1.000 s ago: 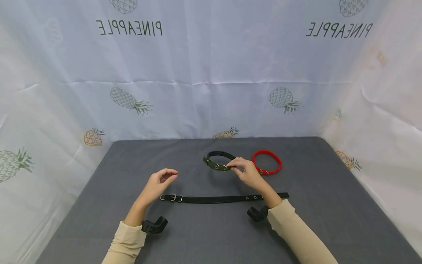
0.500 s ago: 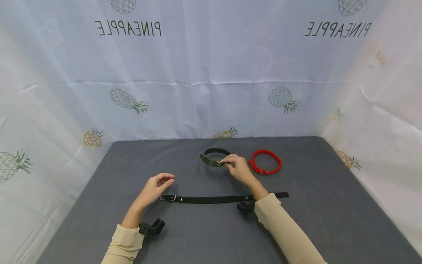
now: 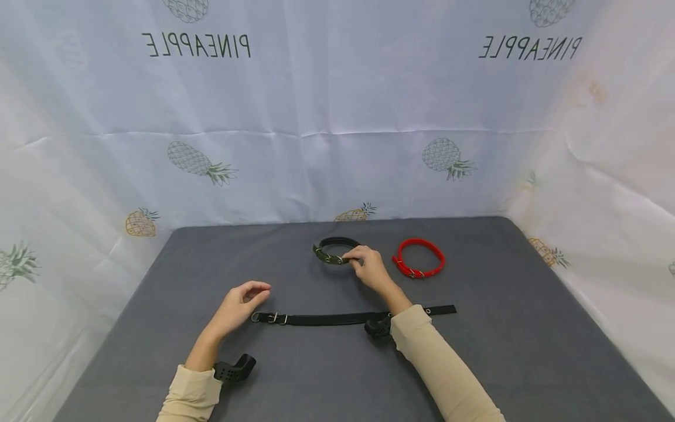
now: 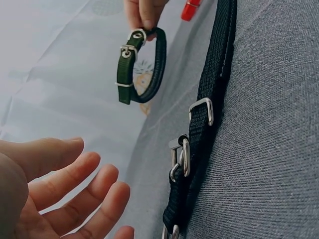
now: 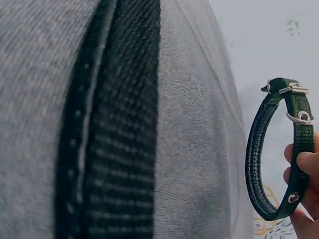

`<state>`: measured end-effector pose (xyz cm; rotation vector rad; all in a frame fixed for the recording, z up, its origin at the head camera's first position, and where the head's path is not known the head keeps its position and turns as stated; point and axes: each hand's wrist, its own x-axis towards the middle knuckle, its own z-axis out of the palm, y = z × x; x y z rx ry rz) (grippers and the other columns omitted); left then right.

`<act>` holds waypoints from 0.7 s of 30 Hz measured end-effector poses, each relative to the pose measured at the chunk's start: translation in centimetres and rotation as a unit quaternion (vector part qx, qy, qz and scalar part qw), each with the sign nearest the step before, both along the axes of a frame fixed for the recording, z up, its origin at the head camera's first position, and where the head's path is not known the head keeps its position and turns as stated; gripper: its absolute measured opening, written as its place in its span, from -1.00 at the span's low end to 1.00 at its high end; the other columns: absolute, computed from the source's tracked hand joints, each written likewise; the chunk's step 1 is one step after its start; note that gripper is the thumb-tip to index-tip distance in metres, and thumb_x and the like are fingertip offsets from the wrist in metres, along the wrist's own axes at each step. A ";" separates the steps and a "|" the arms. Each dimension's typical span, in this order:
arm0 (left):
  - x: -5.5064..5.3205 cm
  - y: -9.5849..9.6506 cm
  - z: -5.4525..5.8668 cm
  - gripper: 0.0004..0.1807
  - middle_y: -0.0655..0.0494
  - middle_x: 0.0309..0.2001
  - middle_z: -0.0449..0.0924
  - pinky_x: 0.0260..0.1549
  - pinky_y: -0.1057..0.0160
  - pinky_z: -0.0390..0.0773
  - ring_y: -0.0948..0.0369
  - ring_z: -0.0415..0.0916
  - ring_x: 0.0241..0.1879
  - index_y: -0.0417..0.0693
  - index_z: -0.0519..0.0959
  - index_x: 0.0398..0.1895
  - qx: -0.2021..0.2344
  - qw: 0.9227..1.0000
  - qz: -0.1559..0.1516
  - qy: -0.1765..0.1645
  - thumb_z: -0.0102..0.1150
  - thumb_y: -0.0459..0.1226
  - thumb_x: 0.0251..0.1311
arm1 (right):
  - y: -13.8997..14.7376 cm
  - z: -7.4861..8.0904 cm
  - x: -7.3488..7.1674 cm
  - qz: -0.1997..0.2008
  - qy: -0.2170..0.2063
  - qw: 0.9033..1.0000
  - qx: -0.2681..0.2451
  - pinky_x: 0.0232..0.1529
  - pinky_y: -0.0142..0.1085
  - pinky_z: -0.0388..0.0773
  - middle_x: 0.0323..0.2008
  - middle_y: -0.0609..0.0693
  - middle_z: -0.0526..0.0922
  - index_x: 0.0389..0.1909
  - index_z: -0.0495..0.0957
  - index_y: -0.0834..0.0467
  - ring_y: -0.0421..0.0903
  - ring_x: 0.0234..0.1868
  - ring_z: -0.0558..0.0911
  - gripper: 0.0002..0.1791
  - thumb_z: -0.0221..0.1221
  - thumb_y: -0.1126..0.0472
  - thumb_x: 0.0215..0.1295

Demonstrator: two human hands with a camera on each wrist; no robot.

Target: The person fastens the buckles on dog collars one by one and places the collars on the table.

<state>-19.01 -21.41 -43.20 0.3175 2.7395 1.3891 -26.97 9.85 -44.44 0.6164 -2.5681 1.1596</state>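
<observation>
My right hand [image 3: 371, 269] pinches a dark green collar [image 3: 328, 257] between thumb and fingers. The collar is buckled into a ring, and its metal buckle and D-ring show in the right wrist view, beside the fingers [image 5: 311, 162]. My left hand [image 3: 239, 305] holds nothing; its fingers are loosely bent above the buckle end of a black collar [image 3: 327, 320]. That black collar lies unfastened and stretched straight across the table, its metal buckle [image 4: 180, 154] near my left hand. My right forearm passes over its holed end.
A red collar [image 3: 419, 274], fastened into a ring, lies to the right of the green one. The grey cloth-covered table [image 3: 316, 375] ends at a white pineapple-print curtain [image 3: 316, 170] behind and at both sides.
My right hand has carried the green collar left and slightly away from me, off the red collar's side. My left hand has drifted slightly left and down. The view has shifted a little.
</observation>
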 end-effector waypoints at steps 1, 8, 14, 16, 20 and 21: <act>0.0 0.0 0.0 -0.67 -0.16 0.01 0.64 -0.22 0.39 0.52 0.12 0.59 -0.11 -0.23 0.55 0.06 0.000 1.000 -0.001 -0.001 0.08 -0.20 0.37 | -0.1 0.0 0.0 -0.004 -0.001 1.000 -0.001 0.04 -0.02 0.58 -0.21 0.15 0.71 -0.22 0.72 0.25 0.10 -0.09 0.63 -0.80 0.16 0.47 0.24; 0.1 -0.2 -0.1 -0.67 -0.17 0.01 0.63 -0.20 0.39 0.53 0.09 0.59 -0.10 -0.24 0.55 0.06 -0.002 1.000 0.000 -0.003 0.08 -0.22 0.37 | -0.5 -0.5 -0.3 -0.017 -0.008 1.000 0.018 -0.05 -0.05 0.59 -0.23 0.14 0.72 -0.23 0.72 0.24 0.10 -0.11 0.63 -0.79 0.14 0.47 0.26; 0.0 -0.2 -0.2 -0.68 -0.17 0.01 0.64 -0.22 0.40 0.53 0.16 0.59 -0.11 -0.25 0.55 0.05 -0.003 1.000 0.001 0.002 0.08 -0.22 0.37 | -0.8 -0.5 -0.2 -0.017 -0.021 0.999 0.022 -0.08 -0.06 0.59 -0.24 0.14 0.71 -0.23 0.73 0.24 0.11 -0.13 0.62 -0.78 0.13 0.48 0.26; -0.1 -0.1 -0.2 -0.68 -0.17 0.00 0.64 -0.23 0.41 0.52 0.20 0.59 -0.12 -0.25 0.55 0.05 -0.003 1.000 0.001 0.004 0.08 -0.22 0.37 | -0.8 -0.5 -0.3 -0.018 -0.026 0.999 0.027 -0.10 -0.08 0.59 -0.24 0.13 0.71 -0.23 0.73 0.23 0.09 -0.14 0.61 -0.78 0.13 0.48 0.26; -0.2 -0.1 -0.2 -0.67 -0.16 -0.01 0.64 -0.24 0.41 0.52 0.24 0.58 -0.15 -0.25 0.55 0.05 -0.004 1.000 0.003 0.006 0.08 -0.21 0.36 | -0.9 -0.5 -0.4 -0.014 -0.027 0.999 0.039 -0.15 -0.10 0.58 -0.25 0.12 0.72 -0.22 0.73 0.23 0.07 -0.18 0.61 -0.78 0.14 0.47 0.26; -0.2 -0.1 -0.2 -0.68 -0.16 -0.01 0.65 -0.23 0.41 0.52 0.24 0.58 -0.15 -0.25 0.56 0.05 -0.004 1.000 0.004 0.006 0.09 -0.21 0.36 | -0.9 -0.5 -0.4 -0.011 -0.026 0.999 0.042 -0.14 -0.10 0.57 -0.25 0.12 0.72 -0.23 0.73 0.22 0.07 -0.18 0.62 -0.78 0.14 0.47 0.26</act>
